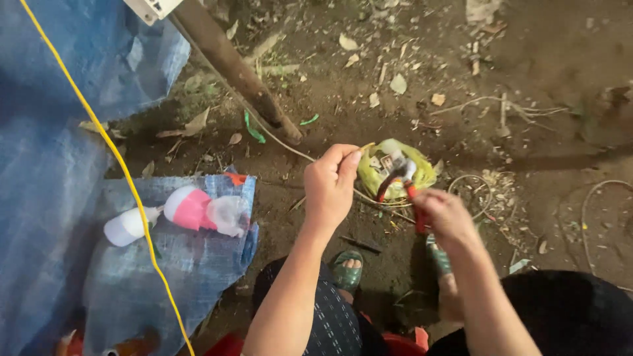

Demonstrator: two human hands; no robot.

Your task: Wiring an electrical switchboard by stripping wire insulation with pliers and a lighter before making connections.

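Observation:
My left hand [330, 184] is closed on a thin yellow wire [367, 146], pinching its end between thumb and fingers. My right hand [445, 214] grips red-handled pliers [399, 181], whose jaws point up toward the wire's tip. Both hands hover over bare soil, just in front of a yellow plastic bag [422, 173] with small items in it. My feet in green sandals [347, 269] are below the hands.
A blue tarp [59, 165] covers the left side, with a long yellow cable [125, 178] across it. A pink and white bottle [191, 209] and a small white bottle [125, 227] lie on the tarp. A slanted wooden post [237, 72] enters the soil. Dry leaves, twigs and loose wire litter the ground.

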